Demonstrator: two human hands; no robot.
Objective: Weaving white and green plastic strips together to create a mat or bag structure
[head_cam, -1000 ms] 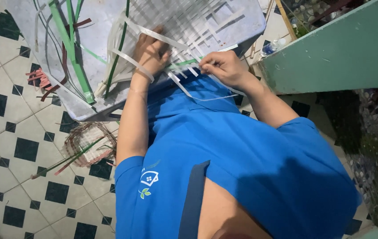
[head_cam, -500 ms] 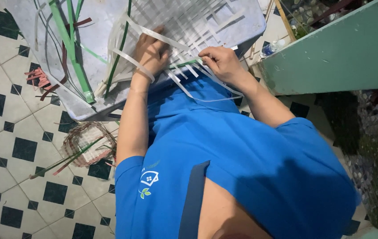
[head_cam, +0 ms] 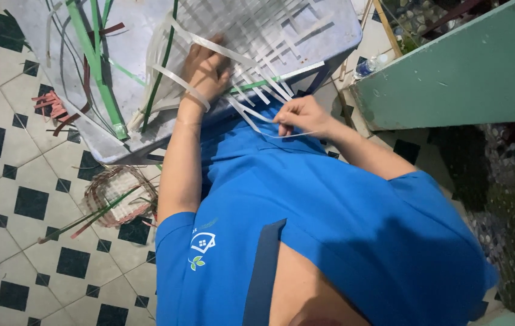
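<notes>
My grey table (head_cam: pixel 131 151) carries a mat of woven white strips (head_cam: pixel 257 36) towards its right edge, with loose ends hanging over the near edge. Along its left side lie long green strips (head_cam: pixel 91 60), a dark red one and thin pale ones. On the tiled floor (head_cam: pixel 4 181) below the near left corner sits a small half-woven basket (head_cam: pixel 115 196), and red scraps (head_cam: pixel 49 105) lie just beside the table's left edge.

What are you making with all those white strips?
A person in a blue shirt is weaving flat white strips into a mat on a grey table. The left hand presses down on the woven part, while the right hand pinches one loose strip at the near edge. Green strips lie alongside.
</notes>
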